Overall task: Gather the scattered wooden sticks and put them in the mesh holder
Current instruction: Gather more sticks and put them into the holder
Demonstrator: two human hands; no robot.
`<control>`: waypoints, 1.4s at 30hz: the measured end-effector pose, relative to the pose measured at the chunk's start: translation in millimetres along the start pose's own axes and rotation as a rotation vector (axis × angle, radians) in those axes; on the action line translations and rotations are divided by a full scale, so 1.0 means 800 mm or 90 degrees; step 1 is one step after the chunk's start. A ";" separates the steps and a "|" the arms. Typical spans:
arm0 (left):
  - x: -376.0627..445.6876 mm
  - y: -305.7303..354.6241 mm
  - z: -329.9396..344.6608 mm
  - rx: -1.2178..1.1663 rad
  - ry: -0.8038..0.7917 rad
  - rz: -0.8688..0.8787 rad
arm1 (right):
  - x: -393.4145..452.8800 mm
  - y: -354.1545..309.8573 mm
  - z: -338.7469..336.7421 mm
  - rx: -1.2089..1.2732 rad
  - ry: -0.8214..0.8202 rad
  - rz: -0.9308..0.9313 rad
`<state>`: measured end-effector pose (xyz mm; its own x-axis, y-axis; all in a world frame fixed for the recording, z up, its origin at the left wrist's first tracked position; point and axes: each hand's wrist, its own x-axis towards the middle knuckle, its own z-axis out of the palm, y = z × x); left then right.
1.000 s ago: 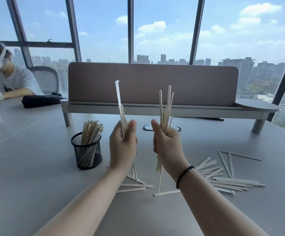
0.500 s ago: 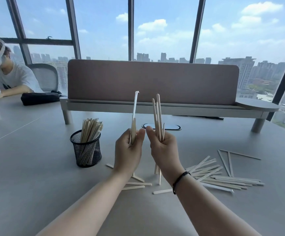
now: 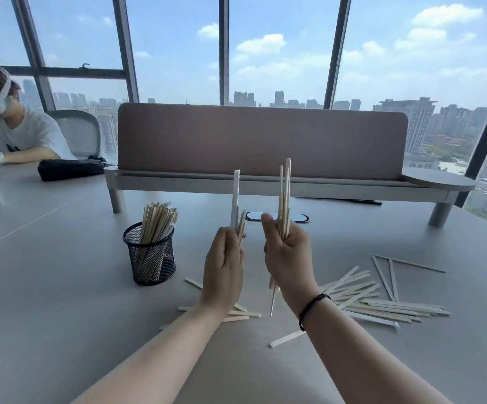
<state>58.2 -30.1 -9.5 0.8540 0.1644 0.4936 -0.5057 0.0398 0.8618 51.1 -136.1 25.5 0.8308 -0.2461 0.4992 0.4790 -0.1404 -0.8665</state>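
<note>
Floor-to-ceiling windows and a city skyline back the grey bench (image 3: 47, 287). Left hand (image 3: 223, 269) and right hand (image 3: 289, 258) each hold a grip pinched around an upright bundle of wooden sticks, probably to square the ends before dropping them in the mesh holder (image 3: 150, 255). Scattered sticks (image 3: 382, 304) remain. No writing is legible.

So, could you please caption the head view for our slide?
Both hands, left and right, hold wooden sticks upright beside the mesh holder.

Black mesh holder (image 3: 150, 258), pale sticks (image 3: 382, 307)
</note>
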 end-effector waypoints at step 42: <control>0.033 0.057 -0.031 -0.068 0.033 -0.178 | -0.003 -0.002 0.005 0.110 -0.098 0.226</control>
<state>54.5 0.2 39.7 0.9562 0.1818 0.2296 -0.2637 0.1935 0.9450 49.3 -131.3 25.3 0.9792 -0.1017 0.1755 0.1851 0.0939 -0.9782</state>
